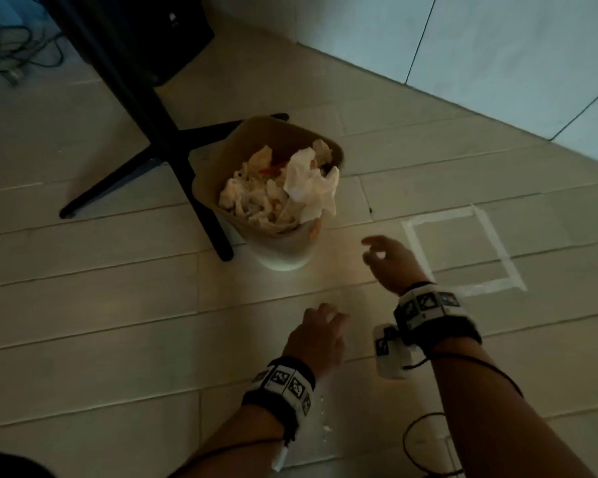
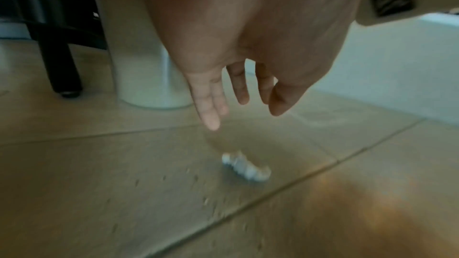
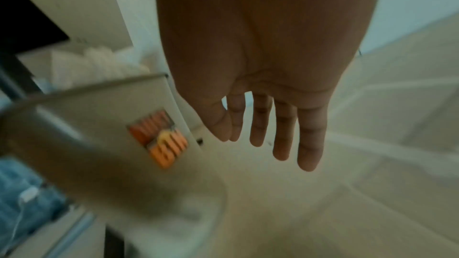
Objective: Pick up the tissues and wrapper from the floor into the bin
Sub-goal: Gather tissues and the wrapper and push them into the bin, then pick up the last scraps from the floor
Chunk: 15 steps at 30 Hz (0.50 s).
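Note:
A pale bin (image 1: 283,251) stands on the tiled floor, heaped with crumpled white tissues (image 1: 290,188). Its wall carries an orange sticker (image 3: 159,137). My left hand (image 1: 320,334) hangs low over the floor in front of the bin, fingers straight and holding nothing. Just below its fingertips (image 2: 211,123) a small twisted white tissue scrap (image 2: 246,166) lies on a tile. My right hand (image 1: 385,258) hovers right of the bin, fingers relaxed and empty; in the right wrist view the fingers (image 3: 283,144) point down at the bare floor.
A black stand (image 1: 145,132) with splayed legs stands against the bin's left side, one foot (image 2: 70,93) close by. A taped white square (image 1: 463,250) marks the floor to the right. White wall panels (image 1: 497,46) close the far right. Cables (image 1: 11,53) lie at the top left.

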Available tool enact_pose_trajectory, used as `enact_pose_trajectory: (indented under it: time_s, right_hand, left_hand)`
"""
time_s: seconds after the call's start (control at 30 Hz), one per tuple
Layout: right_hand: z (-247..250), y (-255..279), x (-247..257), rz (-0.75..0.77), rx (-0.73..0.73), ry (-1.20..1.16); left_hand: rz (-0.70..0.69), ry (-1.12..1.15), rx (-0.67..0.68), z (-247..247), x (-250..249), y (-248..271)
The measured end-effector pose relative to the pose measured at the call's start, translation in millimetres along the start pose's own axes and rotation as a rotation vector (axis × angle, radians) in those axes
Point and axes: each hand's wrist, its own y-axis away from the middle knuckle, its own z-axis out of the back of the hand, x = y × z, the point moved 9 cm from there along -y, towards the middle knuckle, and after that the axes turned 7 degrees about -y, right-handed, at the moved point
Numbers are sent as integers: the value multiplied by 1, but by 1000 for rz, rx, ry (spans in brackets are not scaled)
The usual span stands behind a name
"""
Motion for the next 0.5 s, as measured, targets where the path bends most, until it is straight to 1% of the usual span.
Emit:
enact_pose_trajectory:
  time_s: [0.03, 0.1, 0.17, 0.27, 0.4, 0.5]
  right_hand:
    - [-16, 6, -22, -51, 49, 44]
    - [-44, 22, -65, -131, 132, 126]
    - [-66, 41, -102, -185, 188, 187]
    - [-83, 69, -143, -246, 206, 223]
    - [-97, 103, -166, -237, 174, 260]
    - [-115, 129, -174, -287, 193, 314]
  left_hand:
    - [30, -16, 76, -21, 7, -3]
    - [48, -47, 142, -51, 15, -4]
    - [27, -69, 132, -69, 18, 0]
    - [-2, -100, 70, -82, 19, 12]
    - [36, -121, 53, -92, 30, 32]
    - [76, -106, 81, -96, 44, 49]
